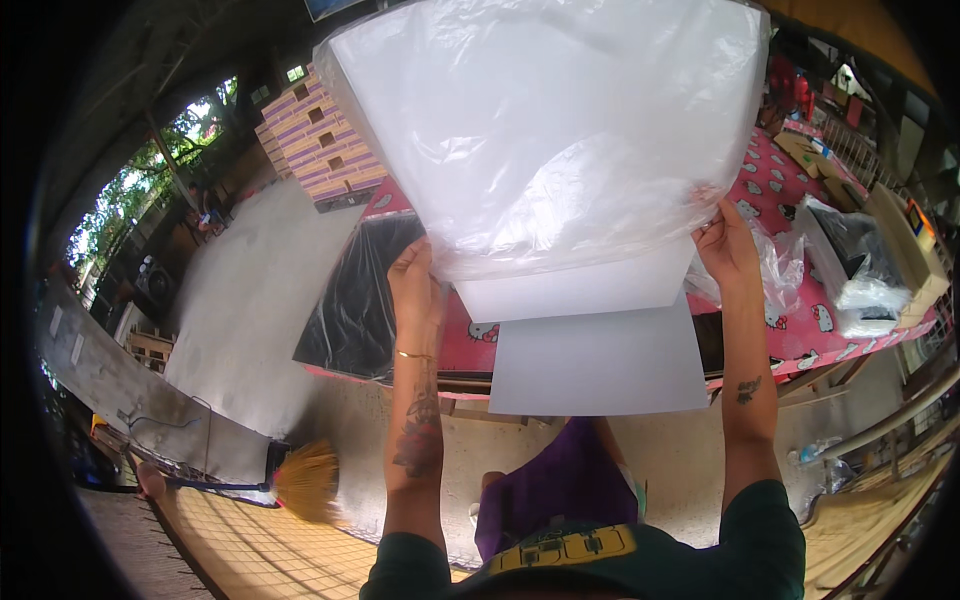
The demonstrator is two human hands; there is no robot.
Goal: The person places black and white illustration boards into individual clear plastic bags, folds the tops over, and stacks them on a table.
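A large clear plastic bag [560,130] is stretched out in front of me above the table, with white sheets showing through it. One white sheet [580,293] sticks out of the bag's near edge. Below it, another white sheet [600,360] hangs past the table's front edge. My left hand [412,265] pinches the bag's near left corner, beside a black plastic-wrapped piece [362,300]. At the near right corner, my right hand [727,243] is closed on the bag's edge, its fingertips partly behind the film.
A pink patterned cloth [760,180] covers the table. To the right lie crumpled plastic [775,270], wrapped items [850,255] and an open cardboard box [905,250]. Stacked cartons [320,140] stand at the far left. A broom [305,483] rests at the lower left.
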